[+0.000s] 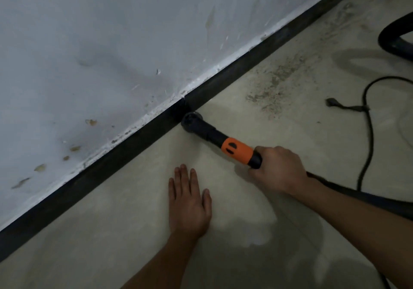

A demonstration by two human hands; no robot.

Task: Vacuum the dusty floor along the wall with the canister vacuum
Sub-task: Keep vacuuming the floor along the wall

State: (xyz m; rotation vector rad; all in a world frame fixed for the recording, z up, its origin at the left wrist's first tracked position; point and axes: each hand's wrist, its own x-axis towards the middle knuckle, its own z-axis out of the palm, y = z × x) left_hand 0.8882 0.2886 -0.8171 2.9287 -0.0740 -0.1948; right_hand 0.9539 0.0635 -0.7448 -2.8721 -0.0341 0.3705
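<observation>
My right hand [280, 170] grips the black vacuum nozzle [207, 132] just behind its orange collar [238, 150]. The nozzle's round mouth [191, 120] lies on the beige floor against the black baseboard [125, 148]. A black hose [362, 199] runs back from my right hand toward the lower right. My left hand [188, 201] rests flat on the floor, fingers straight, a little in front of the nozzle. A patch of grey-brown dust [274, 87] lies on the floor along the baseboard, to the right of the nozzle's mouth.
The scuffed white wall [100, 54] fills the upper left. A black power cord with its plug [333, 103] snakes across the floor at right. A loop of thick black hose [393, 40] lies at the right edge.
</observation>
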